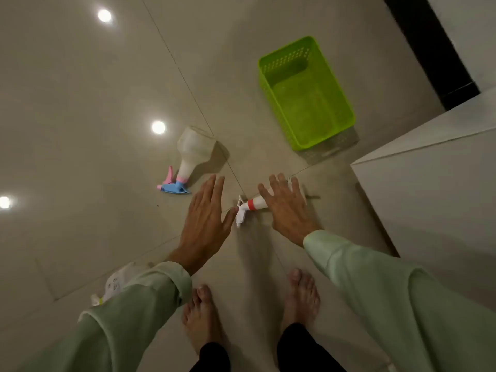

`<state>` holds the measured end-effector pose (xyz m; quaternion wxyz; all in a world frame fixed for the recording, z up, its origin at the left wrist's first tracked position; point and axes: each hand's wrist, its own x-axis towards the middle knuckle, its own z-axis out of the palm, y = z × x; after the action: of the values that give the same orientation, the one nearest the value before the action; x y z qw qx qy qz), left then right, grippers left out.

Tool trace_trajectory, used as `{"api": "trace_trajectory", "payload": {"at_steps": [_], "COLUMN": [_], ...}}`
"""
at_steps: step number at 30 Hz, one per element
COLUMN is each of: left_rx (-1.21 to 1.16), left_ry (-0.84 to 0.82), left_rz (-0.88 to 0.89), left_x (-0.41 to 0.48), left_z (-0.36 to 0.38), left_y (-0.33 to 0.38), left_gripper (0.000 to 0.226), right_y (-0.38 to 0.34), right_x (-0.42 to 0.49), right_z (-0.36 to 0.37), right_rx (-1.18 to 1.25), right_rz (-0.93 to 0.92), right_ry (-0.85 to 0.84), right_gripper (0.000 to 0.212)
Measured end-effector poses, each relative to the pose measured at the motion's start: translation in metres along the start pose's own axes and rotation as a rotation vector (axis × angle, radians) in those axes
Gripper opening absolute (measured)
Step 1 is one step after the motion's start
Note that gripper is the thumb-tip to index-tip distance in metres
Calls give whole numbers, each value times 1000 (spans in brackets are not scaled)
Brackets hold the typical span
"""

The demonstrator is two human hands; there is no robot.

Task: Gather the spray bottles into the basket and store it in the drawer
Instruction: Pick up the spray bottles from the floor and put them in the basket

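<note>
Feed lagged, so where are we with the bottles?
Nothing is gathered: the green basket is empty. Both open hands reach down; the right hand is over the red-collared spray bottle. The blue-and-pink-trigger bottle and a third bottle still lie on the floor.

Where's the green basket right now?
The green basket sits empty on the floor, upper right of the head view, beyond the right hand, near the white cabinet.

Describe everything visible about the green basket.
The green basket is a bright lime, rectangular bin that looks like plastic, with perforated walls, a smooth rim and a solid bottom. It stands upright and open-topped on the pale tiled floor, and nothing shows inside it. It sits beyond both hands, to the right of the fallen bottles, near a white cabinet. Nothing touches it.
</note>
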<state>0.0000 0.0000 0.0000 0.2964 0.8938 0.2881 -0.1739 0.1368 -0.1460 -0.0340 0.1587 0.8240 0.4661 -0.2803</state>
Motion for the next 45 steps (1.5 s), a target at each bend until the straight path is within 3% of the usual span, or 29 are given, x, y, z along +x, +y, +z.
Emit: {"api": "trace_trajectory", "payload": {"at_steps": [6, 13, 24, 28, 32, 35, 39, 45], "left_rx": [-6, -109, -197, -172, -143, -115, -59, 10], "left_ry": [-1, 95, 260, 266, 222, 169, 113, 57], "left_rz": [19, 12, 101, 132, 172, 226, 306, 398], "left_x": [31, 43, 55, 73, 110, 143, 180, 210], "left_z": [26, -21, -159, -176, -165, -148, -125, -104], "left_y": [-16, 7, 121, 141, 139, 132, 124, 122], "left_gripper": [79, 69, 63, 61, 59, 59, 58, 59], "right_y": [8, 18, 60, 80, 103, 115, 123, 129], "right_x": [30, 13, -11, 3, 36, 57, 76, 95], "right_z": [18, -1, -140, -165, -159, -140, -108, -69], "right_rx": [-24, 407, 1041, 1116, 1345, 1454, 1386, 1339], "right_rz": [78, 247, 442, 553, 607, 636, 722, 847], "right_ry": [1, 221, 715, 752, 859, 974, 1084, 998], "right_gripper": [54, 50, 43, 46, 49, 38, 44, 47]}}
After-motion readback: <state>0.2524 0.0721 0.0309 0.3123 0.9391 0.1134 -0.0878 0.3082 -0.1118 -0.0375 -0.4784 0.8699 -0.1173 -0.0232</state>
